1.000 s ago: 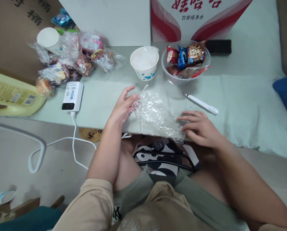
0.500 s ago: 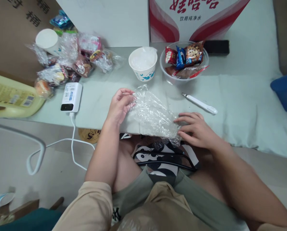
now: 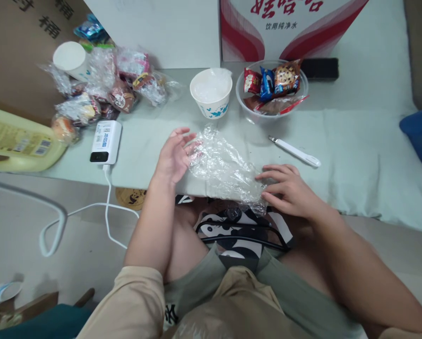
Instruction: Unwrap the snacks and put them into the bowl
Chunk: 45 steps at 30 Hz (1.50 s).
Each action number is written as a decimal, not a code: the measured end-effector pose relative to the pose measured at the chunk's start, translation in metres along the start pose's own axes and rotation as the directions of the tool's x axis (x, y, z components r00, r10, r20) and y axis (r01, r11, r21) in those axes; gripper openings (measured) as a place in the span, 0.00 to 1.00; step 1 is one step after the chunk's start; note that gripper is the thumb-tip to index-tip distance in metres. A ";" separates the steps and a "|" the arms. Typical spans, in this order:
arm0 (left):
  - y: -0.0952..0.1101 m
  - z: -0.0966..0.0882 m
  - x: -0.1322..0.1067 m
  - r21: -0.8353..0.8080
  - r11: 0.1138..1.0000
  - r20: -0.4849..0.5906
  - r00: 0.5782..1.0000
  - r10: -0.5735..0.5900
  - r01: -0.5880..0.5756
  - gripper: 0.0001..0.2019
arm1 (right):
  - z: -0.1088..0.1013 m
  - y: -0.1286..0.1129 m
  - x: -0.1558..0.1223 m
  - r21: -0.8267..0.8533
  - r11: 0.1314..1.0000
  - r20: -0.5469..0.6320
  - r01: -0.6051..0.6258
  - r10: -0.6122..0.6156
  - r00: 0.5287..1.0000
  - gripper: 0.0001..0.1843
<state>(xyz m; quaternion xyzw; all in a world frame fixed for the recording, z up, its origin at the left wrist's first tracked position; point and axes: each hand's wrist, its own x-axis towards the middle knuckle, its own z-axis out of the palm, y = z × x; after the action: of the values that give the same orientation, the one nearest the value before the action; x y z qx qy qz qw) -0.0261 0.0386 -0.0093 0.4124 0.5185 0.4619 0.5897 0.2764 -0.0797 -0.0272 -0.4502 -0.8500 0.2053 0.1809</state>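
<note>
A crumpled clear plastic bag or sheet (image 3: 225, 165) lies between my hands at the front edge of the cloth-covered surface, its lower end hanging over. My left hand (image 3: 175, 153) is at its upper left edge, fingers curved and apart; whether the fingertips still touch the plastic I cannot tell. On the other side my right hand (image 3: 285, 188) rests with fingers stretched out, their tips on the plastic's right edge. Behind stands a paper cup (image 3: 211, 96) with clear plastic inside. To the right of it a clear round bowl (image 3: 258, 113) holds several wrapped snacks (image 3: 267, 84).
A white utility knife (image 3: 295, 151) lies right of the plastic. At left are a power bank (image 3: 106, 141) with a cable, wrapped snacks (image 3: 122, 96), another paper cup (image 3: 69, 59) and a yellow jug (image 3: 20, 141). White and red cartons (image 3: 288, 42) stand behind, beside a black case (image 3: 320, 69).
My left hand's fingers have opened and drawn slightly left from the plastic. The plastic's top end has slumped a little. My right hand has barely moved.
</note>
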 end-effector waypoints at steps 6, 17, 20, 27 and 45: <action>-0.006 0.009 0.000 0.134 0.984 0.065 0.990 -0.124 0.115 0.20 | 0.000 -0.003 0.001 -0.001 1.000 0.015 0.015 -0.015 1.000 0.17; -0.004 0.007 0.003 0.049 0.994 0.228 0.968 -0.107 0.098 0.26 | -0.010 0.002 -0.006 0.498 0.867 -0.424 0.025 0.218 0.879 0.14; -0.004 0.024 -0.005 0.048 0.986 0.366 0.916 -0.164 0.158 0.26 | 0.002 0.006 0.006 0.637 0.769 -0.277 -0.057 0.297 0.914 0.23; -0.007 0.052 -0.016 0.066 0.970 0.571 0.788 -0.229 0.235 0.28 | 0.011 -0.022 0.032 0.718 0.614 0.188 -0.327 0.281 0.941 0.19; -0.017 0.039 -0.010 0.032 0.989 0.359 0.925 0.126 -0.148 0.17 | 0.015 -0.020 0.038 0.763 0.444 0.134 -0.470 0.602 0.787 0.18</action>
<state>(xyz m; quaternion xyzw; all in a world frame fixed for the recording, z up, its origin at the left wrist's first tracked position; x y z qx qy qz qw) 0.0144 0.0244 -0.0183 0.5416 0.3863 0.4041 0.6278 0.2352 -0.0605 -0.0250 -0.5900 -0.4756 0.5540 0.3447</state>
